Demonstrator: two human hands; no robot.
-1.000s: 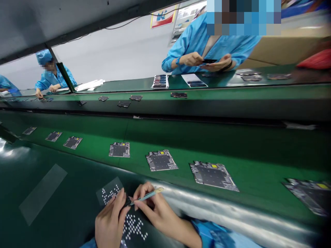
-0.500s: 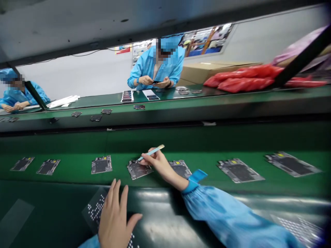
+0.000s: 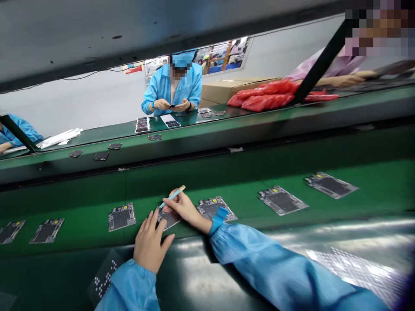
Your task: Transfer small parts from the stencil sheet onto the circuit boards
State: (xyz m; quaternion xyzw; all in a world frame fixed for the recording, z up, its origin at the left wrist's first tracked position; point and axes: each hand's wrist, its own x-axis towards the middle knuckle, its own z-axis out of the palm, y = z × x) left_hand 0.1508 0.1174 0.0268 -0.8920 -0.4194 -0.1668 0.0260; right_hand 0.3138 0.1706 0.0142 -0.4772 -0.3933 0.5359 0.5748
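Note:
My right hand [image 3: 183, 209] pinches slim light-blue tweezers [image 3: 173, 195], their cream-coloured back end pointing up and right. Their tip is down at the upper left of a dark circuit board [image 3: 171, 219] lying on the green conveyor belt. Beside that board's left edge, my left hand [image 3: 151, 242] has its fingers stretched out and its thumb apart; the fingertips reach the board and partly cover it. Just right of my right wrist lies another circuit board [image 3: 218, 209], and a further board [image 3: 122, 217] lies to the left.
More circuit boards [image 3: 282, 200] lie along the belt [image 3: 246, 181] on both sides. A clear sheet with white dots [image 3: 104, 276] is by my left sleeve, another sheet [image 3: 363, 272] at right. Across the line, a person in blue [image 3: 173, 86] handles a small dark item near red bags [image 3: 262, 95].
My left hand has moved up from the near ledge to the board's left edge. My right hand still holds the tweezers at the same board. The view has shifted right.

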